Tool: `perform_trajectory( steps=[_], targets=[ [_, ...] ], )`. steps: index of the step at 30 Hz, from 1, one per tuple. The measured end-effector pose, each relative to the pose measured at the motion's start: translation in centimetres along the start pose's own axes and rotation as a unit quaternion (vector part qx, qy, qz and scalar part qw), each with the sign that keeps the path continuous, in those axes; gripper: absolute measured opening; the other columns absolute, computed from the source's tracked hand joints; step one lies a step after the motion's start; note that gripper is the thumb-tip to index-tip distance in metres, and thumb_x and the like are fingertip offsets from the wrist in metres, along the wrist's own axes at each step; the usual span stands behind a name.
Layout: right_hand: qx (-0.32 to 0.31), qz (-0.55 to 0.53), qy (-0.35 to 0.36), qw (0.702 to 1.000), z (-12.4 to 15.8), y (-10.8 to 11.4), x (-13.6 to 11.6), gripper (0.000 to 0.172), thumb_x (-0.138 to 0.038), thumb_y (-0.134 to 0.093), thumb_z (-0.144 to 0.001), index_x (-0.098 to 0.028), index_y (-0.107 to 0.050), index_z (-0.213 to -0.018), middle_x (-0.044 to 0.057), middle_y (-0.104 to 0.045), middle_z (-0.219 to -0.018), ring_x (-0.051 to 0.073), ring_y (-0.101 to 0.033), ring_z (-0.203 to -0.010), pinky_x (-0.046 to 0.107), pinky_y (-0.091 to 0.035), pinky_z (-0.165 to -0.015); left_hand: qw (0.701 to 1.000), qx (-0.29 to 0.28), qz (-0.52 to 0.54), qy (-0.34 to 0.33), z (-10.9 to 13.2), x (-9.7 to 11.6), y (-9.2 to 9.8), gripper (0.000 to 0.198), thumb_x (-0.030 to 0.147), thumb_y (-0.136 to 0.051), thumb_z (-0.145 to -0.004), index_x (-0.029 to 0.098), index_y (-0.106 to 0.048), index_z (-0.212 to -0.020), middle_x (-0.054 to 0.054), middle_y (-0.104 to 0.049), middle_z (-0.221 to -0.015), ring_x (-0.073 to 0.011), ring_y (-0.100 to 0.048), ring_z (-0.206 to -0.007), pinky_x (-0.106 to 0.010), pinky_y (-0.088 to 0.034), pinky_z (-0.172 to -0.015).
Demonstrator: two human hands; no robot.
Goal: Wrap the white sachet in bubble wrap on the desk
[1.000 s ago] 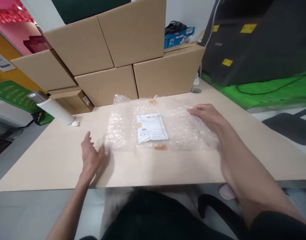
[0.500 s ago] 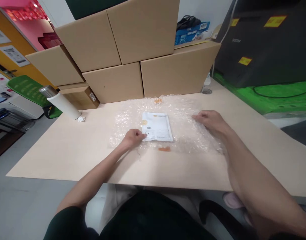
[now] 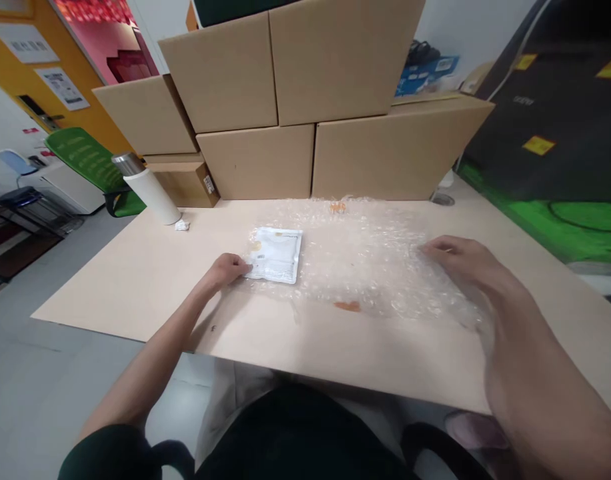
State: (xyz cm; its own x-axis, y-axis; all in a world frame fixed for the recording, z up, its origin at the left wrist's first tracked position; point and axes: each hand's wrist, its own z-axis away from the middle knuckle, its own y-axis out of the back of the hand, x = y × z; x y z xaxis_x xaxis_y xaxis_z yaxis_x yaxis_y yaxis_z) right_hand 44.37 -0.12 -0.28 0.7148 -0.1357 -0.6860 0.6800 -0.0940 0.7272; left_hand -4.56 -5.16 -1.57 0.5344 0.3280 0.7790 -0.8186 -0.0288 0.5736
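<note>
A flat white printed pouch (image 3: 276, 257) lies on the left part of a sheet of clear bubble wrap (image 3: 360, 260). My left hand (image 3: 228, 269) pinches the pouch by its lower left corner. On the far side, my right hand (image 3: 460, 257) has its fingers closed on the right edge of the bubble wrap. Orange tape pieces show on the wrap, one at its near edge (image 3: 347, 306) and one at its far edge (image 3: 338, 207).
Stacked cardboard boxes (image 3: 255, 163) line the back of the table (image 3: 135, 287). A white bottle (image 3: 152, 195) and a crumpled scrap (image 3: 182, 225) stand at the left. A green chair (image 3: 85, 157) is beyond the table, and a dark box (image 3: 560, 113) is at the right.
My left hand has slid the pouch leftwards across the bubble wrap. My right hand still grips the wrap's right edge. The whole view has shifted as my head turned.
</note>
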Motion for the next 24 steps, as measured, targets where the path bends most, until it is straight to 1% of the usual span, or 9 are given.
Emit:
perform_trajectory(
  steps=[3, 5, 7, 8, 12, 15, 19, 22, 24],
  targets=[
    [0.116, 0.094, 0.089, 0.985, 0.5, 0.7, -2.3, 0.015, -0.03, -0.064, -0.08, -0.018, -0.069, -0.088, 0.015, -0.068, -0.105, 0.023, -0.06, -0.082, 0.038, -0.045, -0.077, 0.999, 0.001, -0.041, -0.003, 0.1, -0.3, 0.0, 0.031, 0.034, -0.078, -0.066, 0.018, -0.055, -0.055, 0.004, -0.05, -0.044, -0.0087, -0.042, -0.041, -0.022, -0.028, -0.043],
    [0.136, 0.065, 0.189, 0.97, 1.5, 0.0, -4.7, 0.02, -0.033, -0.059, -0.083, -0.019, -0.069, -0.092, 0.016, -0.068, -0.109, 0.026, -0.062, -0.09, 0.039, -0.048, -0.079, 0.998, 0.003, -0.069, -0.008, 0.3, -0.3, 0.0, 0.029, 0.033, -0.074, -0.07, 0.018, -0.055, -0.055, 0.005, -0.049, -0.043, -0.0091, -0.043, -0.042, -0.022, -0.029, -0.045],
    [0.099, 0.017, 0.297, 0.95, 3.0, -1.9, -7.5, 0.021, -0.037, -0.056, -0.086, -0.02, -0.068, -0.091, 0.014, -0.07, -0.106, 0.027, -0.062, -0.099, 0.041, -0.05, -0.083, 0.995, 0.007, -0.097, -0.011, 0.6, 0.0, 0.2, 0.027, 0.031, -0.071, -0.072, 0.018, -0.055, -0.055, 0.005, -0.048, -0.043, -0.0097, -0.043, -0.043, -0.023, -0.03, -0.048],
    [0.053, 0.001, 0.339, 0.939, 3.8, -3.3, -9.0, 0.023, -0.038, -0.054, -0.089, -0.02, -0.068, -0.094, 0.013, -0.07, -0.108, 0.027, -0.063, -0.102, 0.042, -0.05, -0.087, 0.994, 0.011, -0.11, -0.011, 0.7, 0.2, 0.3, 0.026, 0.029, -0.071, -0.073, 0.019, -0.055, -0.055, 0.005, -0.049, -0.043, -0.0103, -0.044, -0.045, -0.023, -0.031, -0.049],
    [-0.124, 0.009, 0.439, 0.89, 6.0, -10.1, -14.0, 0.027, -0.034, -0.05, -0.095, -0.02, -0.067, -0.111, 0.011, -0.068, -0.123, 0.028, -0.059, -0.116, 0.046, -0.045, -0.1, 0.988, 0.048, -0.146, 0.005, 1.3, 0.9, 0.8, 0.021, 0.026, -0.073, -0.069, 0.02, -0.057, -0.057, 0.003, -0.054, -0.049, -0.0149, -0.052, -0.056, -0.025, -0.032, -0.056],
    [-0.209, 0.076, 0.451, 0.864, 6.6, -14.4, -16.1, 0.027, -0.03, -0.051, -0.096, -0.016, -0.066, -0.113, 0.015, -0.065, -0.125, 0.03, -0.055, -0.118, 0.045, -0.043, -0.1, 0.988, 0.077, -0.132, 0.019, 1.4, 0.7, 0.8, 0.017, 0.026, -0.076, -0.066, 0.02, -0.06, -0.07, 0.001, -0.061, -0.062, -0.0172, -0.058, -0.066, -0.025, -0.035, -0.059],
    [-0.216, 0.121, 0.441, 0.863, 6.8, -17.2, -16.8, 0.026, -0.031, -0.047, -0.099, -0.014, -0.063, -0.11, 0.016, -0.064, -0.122, 0.03, -0.054, -0.111, 0.042, -0.041, -0.097, 0.995, 0.074, -0.059, 0.042, 1.1, -0.2, 0.6, 0.039, 0.029, -0.079, -0.062, 0.02, -0.06, -0.095, 0.003, -0.062, -0.066, -0.0147, -0.056, -0.057, -0.024, -0.038, -0.054],
    [-0.193, 0.119, 0.421, 0.878, 7.0, -17.8, -16.6, 0.031, -0.039, -0.043, -0.102, -0.015, -0.061, -0.104, 0.015, -0.066, -0.114, 0.028, -0.054, -0.106, 0.041, -0.039, -0.095, 0.999, 0.034, 0.006, 0.041, 1.5, 0.1, 0.4, 0.029, 0.033, -0.076, -0.063, 0.018, -0.058, -0.08, 0.005, -0.053, -0.052, -0.0114, -0.046, -0.043, -0.023, -0.033, -0.046],
    [-0.193, 0.089, 0.403, 0.89, 7.1, -17.8, -16.5, 0.035, -0.044, -0.039, -0.102, -0.017, -0.06, -0.098, 0.012, -0.067, -0.104, 0.026, -0.056, -0.099, 0.039, -0.039, -0.091, 0.999, 0.018, 0.04, 0.022, 2.3, 1.1, 0.4, 0.026, 0.034, -0.074, -0.064, 0.019, -0.053, -0.069, 0.006, -0.047, -0.049, -0.0095, -0.043, -0.043, -0.022, -0.032, -0.045]
  ],
)
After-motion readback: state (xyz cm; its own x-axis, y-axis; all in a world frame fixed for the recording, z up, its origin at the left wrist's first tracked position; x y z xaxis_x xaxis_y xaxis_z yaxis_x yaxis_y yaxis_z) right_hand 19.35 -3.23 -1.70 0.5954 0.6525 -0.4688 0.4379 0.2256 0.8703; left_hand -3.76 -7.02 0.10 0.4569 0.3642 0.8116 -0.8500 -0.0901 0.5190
